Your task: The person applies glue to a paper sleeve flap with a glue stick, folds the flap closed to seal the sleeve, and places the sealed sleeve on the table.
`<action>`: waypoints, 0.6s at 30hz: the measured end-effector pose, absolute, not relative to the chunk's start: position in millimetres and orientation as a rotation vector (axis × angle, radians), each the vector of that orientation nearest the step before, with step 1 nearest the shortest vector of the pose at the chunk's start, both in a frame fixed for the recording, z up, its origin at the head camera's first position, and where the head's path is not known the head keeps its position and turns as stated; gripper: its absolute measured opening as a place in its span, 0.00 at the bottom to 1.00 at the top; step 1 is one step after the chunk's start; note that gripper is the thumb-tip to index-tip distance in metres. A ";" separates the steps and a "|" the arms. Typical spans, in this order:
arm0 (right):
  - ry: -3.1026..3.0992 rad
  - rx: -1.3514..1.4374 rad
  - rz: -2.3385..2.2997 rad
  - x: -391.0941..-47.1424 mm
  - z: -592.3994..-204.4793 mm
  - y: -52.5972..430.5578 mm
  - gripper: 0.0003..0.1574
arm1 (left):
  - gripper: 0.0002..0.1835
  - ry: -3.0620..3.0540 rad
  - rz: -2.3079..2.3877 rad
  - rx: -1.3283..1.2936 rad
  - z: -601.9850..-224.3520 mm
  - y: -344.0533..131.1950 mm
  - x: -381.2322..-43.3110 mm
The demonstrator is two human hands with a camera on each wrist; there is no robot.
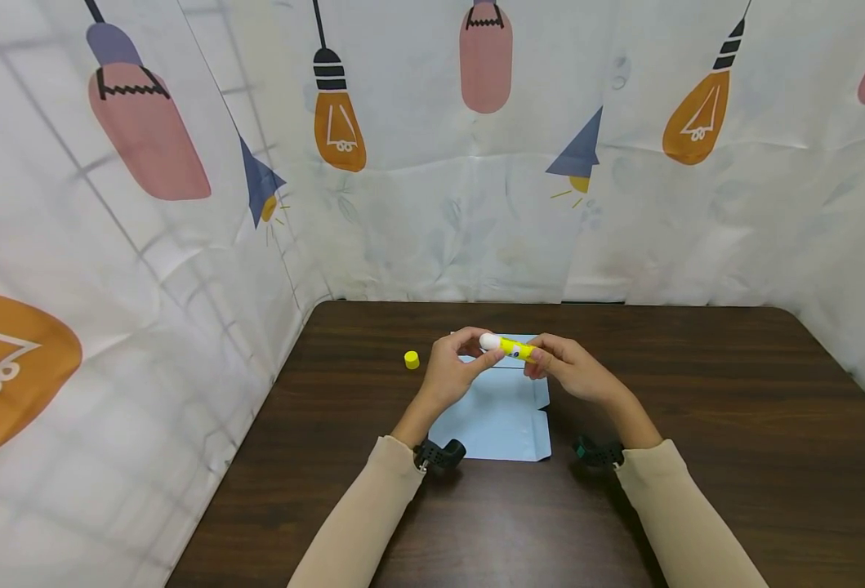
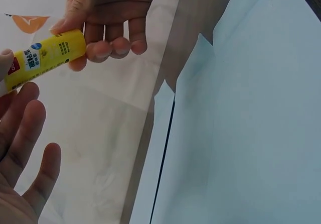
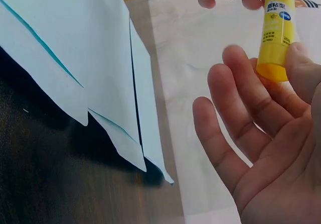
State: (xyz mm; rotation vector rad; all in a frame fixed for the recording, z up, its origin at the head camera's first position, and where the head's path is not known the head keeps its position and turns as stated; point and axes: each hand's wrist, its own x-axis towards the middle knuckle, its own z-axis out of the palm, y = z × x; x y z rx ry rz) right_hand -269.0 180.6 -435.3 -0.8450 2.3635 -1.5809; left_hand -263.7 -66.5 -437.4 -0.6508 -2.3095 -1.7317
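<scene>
A yellow glue stick [image 1: 514, 349] with a white top end is held up over the light blue paper [image 1: 491, 412] in the head view. My left hand [image 1: 448, 371] pinches it near the white end, the other fingers spread loosely below. At the yellow base end, my right hand [image 1: 575, 371] grips the tube between thumb and index finger. Printed labels show on the glue stick [image 2: 47, 58] in the left wrist view. The blue paper [image 3: 75, 43] lies beneath both hands, with creases and notched flaps along its edges.
On the dark wooden table [image 1: 697, 490], a small yellow cap [image 1: 412, 359] stands left of the paper. A white curtain [image 1: 432, 229] printed with lamps hangs behind the table and along its left side. Black wrist cameras [image 1: 439, 454] sit at both sleeve cuffs.
</scene>
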 end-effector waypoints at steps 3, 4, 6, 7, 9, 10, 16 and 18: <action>2.392 -0.777 -1.613 -268.1 -434.2 179.6 0.16 | 0.15 -2.300 -1.748 -0.650 -437.5 -66.4 -263.9; 2.401 -0.753 -1.618 -267.7 -434.0 179.2 0.16 | 0.15 -2.299 -1.752 -0.648 -437.5 -66.5 -264.0; 2.411 -0.717 -1.634 -267.1 -434.2 178.1 0.18 | 0.15 -2.304 -1.759 -0.642 -437.7 -66.9 -263.9; 2.416 -0.704 -1.637 -266.9 -434.7 177.6 0.19 | 0.15 -2.309 -1.762 -0.636 -437.8 -67.3 -263.6; 2.423 -0.702 -1.633 -266.7 -435.6 175.8 0.19 | 0.15 -2.318 -1.767 -0.622 -437.9 -68.2 -262.6; 2.426 -0.708 -1.632 -266.6 -435.7 174.6 0.19 | 0.15 -2.319 -1.770 -0.613 -437.8 -68.7 -262.0; 2.452 -0.707 -1.616 -265.9 -435.1 172.0 0.17 | 0.15 -2.304 -1.805 -0.612 -437.0 -69.8 -261.0; 2.463 -0.696 -1.607 -266.5 -435.1 173.5 0.17 | 0.16 -2.303 -1.826 -0.621 -437.1 -68.9 -261.9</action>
